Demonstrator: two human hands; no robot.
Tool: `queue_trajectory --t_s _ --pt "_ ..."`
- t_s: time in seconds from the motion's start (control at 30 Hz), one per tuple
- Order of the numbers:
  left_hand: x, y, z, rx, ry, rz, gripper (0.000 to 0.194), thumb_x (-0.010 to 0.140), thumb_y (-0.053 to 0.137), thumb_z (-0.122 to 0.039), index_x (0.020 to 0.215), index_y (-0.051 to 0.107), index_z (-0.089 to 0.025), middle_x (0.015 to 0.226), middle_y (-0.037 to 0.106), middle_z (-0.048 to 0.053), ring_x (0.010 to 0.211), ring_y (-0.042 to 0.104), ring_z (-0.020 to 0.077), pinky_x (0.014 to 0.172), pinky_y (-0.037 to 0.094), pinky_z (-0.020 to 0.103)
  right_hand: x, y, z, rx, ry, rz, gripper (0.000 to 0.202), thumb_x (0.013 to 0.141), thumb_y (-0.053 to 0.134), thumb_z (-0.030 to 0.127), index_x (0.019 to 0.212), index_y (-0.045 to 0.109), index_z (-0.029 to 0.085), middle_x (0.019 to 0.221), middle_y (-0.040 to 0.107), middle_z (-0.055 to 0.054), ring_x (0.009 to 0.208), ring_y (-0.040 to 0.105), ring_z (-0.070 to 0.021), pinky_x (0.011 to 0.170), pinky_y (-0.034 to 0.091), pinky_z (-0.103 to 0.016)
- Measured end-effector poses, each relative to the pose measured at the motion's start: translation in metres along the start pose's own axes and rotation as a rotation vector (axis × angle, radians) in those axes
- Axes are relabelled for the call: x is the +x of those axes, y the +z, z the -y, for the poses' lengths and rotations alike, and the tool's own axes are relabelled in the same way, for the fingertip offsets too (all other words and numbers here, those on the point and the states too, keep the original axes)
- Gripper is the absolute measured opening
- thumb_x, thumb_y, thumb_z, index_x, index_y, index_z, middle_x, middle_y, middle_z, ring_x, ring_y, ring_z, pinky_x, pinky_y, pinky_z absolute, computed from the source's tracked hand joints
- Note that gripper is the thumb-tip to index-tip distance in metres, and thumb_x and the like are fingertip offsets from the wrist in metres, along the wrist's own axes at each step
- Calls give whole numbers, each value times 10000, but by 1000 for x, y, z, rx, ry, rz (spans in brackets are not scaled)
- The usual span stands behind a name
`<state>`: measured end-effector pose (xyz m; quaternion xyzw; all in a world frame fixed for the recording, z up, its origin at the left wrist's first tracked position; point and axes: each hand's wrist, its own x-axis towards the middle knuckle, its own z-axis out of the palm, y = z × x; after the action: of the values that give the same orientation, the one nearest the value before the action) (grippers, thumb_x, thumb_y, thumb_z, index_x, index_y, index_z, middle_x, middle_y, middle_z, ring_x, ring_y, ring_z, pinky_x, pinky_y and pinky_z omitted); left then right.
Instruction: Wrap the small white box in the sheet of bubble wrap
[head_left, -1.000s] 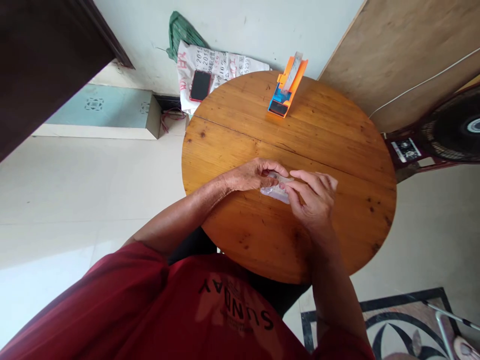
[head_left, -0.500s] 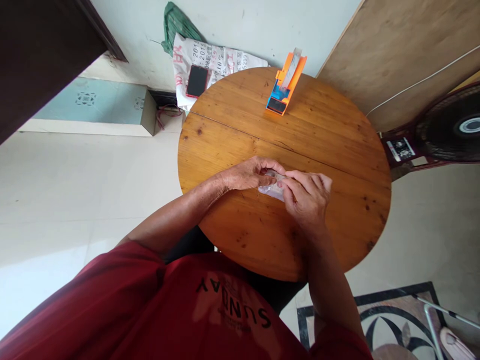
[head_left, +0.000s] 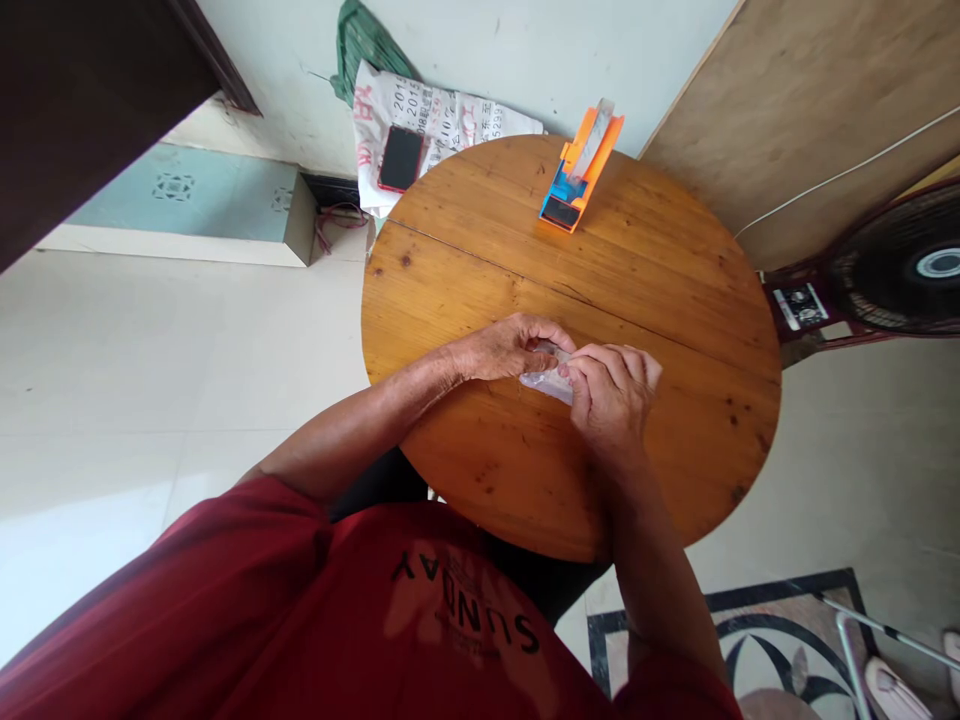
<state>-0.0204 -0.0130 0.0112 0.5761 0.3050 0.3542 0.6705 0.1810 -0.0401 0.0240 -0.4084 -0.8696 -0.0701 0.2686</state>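
Note:
Both hands meet over the near middle of the round wooden table (head_left: pixel 480 440). Between them is a see-through, whitish-purple thing (head_left: pixel 549 384) that looks like a roll of clear tape, partly covered by fingers. My left hand (head_left: pixel 510 346) holds its left side, thumb and fingers curled round it. On its right side my right hand (head_left: pixel 611 390) is closed, thumb and fingertips pinched at the upper edge. Near the far edge stands an orange and blue tape dispenser (head_left: pixel 571 195) with a clear roll (head_left: pixel 592 142) in it.
A phone (head_left: pixel 401 158) lies on a printed white sack (head_left: pixel 469 122) beyond the table's far left edge, near a green bag (head_left: pixel 367 50). A fan (head_left: pixel 915 265) stands at the right. A pale blue-topped box (head_left: pixel 217 200) sits on the floor at left.
The view has shifted slightly. Both hands stay on the clear thing, with only small finger movement of the right hand at its upper edge.

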Motion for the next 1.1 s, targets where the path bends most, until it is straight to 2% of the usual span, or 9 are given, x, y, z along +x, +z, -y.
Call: queue_trajectory --t_s 0.2,0.37,0.43,0.5,0.6,0.73,0.87,0.97,1.1 --pt "0 1 0 4 -28 -21 224 806 676 -179 1021 696 -123 804 678 2 657 565 78 612 436 197 -3 -6 1 97 17 -22 110 924 567 224 907 671 259 978 754 -20 983 644 -232 1006 383 -450" --pt "-1 0 -1 -16 -91 -31 266 807 706 -215 1057 685 -125 811 688 9 655 583 86 639 455 213 -6 -23 -12 310 194 -40 142 901 580 315 982 681 258 1081 713 -61 1037 655 -262 985 447 -471" --pt "-2 0 -2 -28 -109 -29 288 811 721 -247 1071 681 -129 842 702 22 679 605 96 653 465 218 -7 -26 -18 360 226 59 288 877 620 373 1139 647 256 1221 670 -88 1146 623 -293 1013 449 -495" --pt "-3 0 -2 -29 -104 -32 306 808 735 -265 1077 682 -131 856 706 26 690 611 100 657 472 219 -8 -25 -23 366 221 215 550 829 686 438 1331 548 258 1360 608 -116 1251 567 -332 1045 435 -532" --pt "-3 -2 0 -9 -78 -23 311 820 730 -275 1093 682 -133 845 697 23 688 604 97 663 482 220 -10 -16 -24 320 189 318 757 800 722 462 1461 419 252 1376 615 -140 1249 571 -357 1038 430 -569" --pt "-3 -3 3 12 -40 -1 312 840 721 -306 1105 691 -144 846 693 28 701 607 103 668 491 224 -12 -4 -21 246 117 214 622 860 662 409 1419 463 223 1195 716 -135 1081 651 -337 983 450 -547" --pt "-3 0 3 10 44 -71 326 827 750 -344 1086 709 -151 921 695 44 759 625 115 705 514 233 -12 -4 -20 208 96 149 579 861 654 364 1393 485 210 1178 720 -132 1055 652 -321 973 457 -509" --pt "-2 3 5 44 89 -121 341 822 761 -367 1088 719 -157 965 697 52 803 638 124 736 521 235 -12 -6 -20 189 120 168 557 861 647 345 1380 498 206 1190 716 -131 1053 648 -320 980 451 -507" --pt "-1 3 8 79 59 -77 368 850 728 -389 1136 704 -158 896 693 43 743 634 118 689 514 230 -11 -7 -22 202 151 237 545 859 645 334 1372 512 204 1228 703 -141 1103 639 -329 989 445 -518"
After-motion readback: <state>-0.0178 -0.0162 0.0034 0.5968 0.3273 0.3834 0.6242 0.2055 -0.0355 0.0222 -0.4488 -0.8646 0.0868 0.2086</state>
